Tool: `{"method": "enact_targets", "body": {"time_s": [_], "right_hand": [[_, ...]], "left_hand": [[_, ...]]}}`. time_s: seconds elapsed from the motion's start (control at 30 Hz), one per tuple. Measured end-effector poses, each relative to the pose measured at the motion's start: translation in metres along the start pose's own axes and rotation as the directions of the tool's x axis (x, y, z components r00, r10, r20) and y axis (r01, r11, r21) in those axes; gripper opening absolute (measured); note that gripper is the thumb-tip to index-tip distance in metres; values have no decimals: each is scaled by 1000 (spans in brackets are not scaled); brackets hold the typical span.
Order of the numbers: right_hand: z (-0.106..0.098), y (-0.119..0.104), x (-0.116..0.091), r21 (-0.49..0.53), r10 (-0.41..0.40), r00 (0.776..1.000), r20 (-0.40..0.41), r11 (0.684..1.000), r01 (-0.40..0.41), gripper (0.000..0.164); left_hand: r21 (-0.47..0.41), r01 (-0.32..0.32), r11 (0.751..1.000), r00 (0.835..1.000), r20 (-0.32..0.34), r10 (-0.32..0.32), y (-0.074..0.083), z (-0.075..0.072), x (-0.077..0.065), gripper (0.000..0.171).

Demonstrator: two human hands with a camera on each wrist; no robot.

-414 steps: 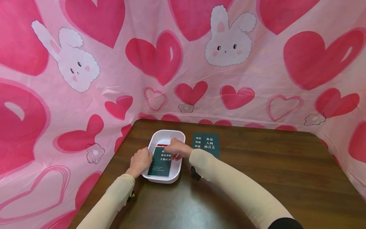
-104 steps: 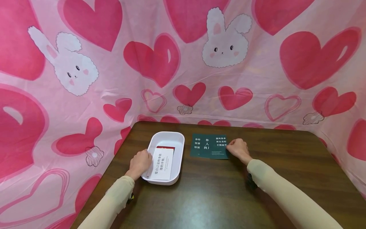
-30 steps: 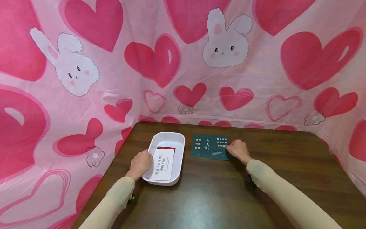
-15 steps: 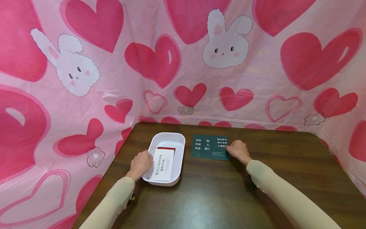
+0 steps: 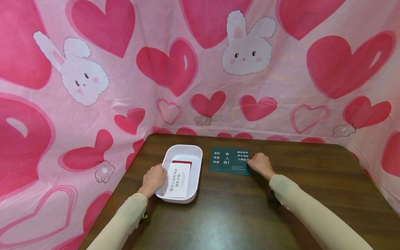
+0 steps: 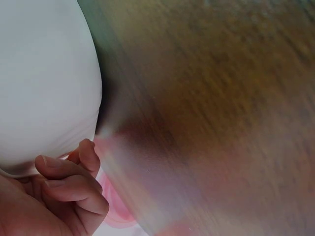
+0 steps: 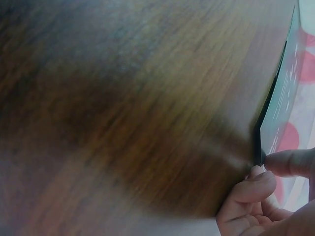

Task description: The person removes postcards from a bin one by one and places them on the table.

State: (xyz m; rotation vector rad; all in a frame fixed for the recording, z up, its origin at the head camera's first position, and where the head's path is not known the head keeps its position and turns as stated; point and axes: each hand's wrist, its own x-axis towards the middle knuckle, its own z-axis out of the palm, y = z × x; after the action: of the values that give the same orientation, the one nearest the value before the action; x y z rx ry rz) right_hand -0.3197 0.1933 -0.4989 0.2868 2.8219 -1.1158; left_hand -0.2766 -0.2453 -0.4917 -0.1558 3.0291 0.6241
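My left hand (image 5: 154, 180) grips the left rim of a white plastic tray (image 5: 197, 173); in the left wrist view its fingers (image 6: 74, 184) are curled beside the tray's wall. In the tray lies a white card (image 5: 178, 180) with dark printed characters, over a red card (image 5: 185, 161) that shows only at its top edge. To the tray's right, my right hand (image 5: 261, 165) pinches the right edge of a dark green card (image 5: 239, 164), thumb above it in the right wrist view. That card overlaps the right part of other green printing (image 5: 215, 165); how many cards lie there cannot be told.
The brown wooden table (image 5: 225, 208) has rounded far corners. A pink cloth (image 5: 281, 83) printed with hearts and rabbits hangs along its back and sides.
Since the oldest frame, my right hand has moved from the tray to the right, bringing a green card over the others and uncovering the white one. Over the last second, hardly anything moved.
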Motion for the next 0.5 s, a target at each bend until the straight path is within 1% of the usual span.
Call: {"method": "enact_targets", "body": {"time_s": [0.23, 0.5], "right_hand": [[-1, 0, -1, -2, -22, 1000, -6, 1000, 22, 26], [-3, 1, -2, 7, -13, 1000, 3, 1000, 13, 28]], "left_hand": [[4, 1, 1000, 1000, -3, -1, 0, 0, 0, 29], [-2, 2, 1000, 1000, 2, -2, 0, 0, 1, 30]]}}
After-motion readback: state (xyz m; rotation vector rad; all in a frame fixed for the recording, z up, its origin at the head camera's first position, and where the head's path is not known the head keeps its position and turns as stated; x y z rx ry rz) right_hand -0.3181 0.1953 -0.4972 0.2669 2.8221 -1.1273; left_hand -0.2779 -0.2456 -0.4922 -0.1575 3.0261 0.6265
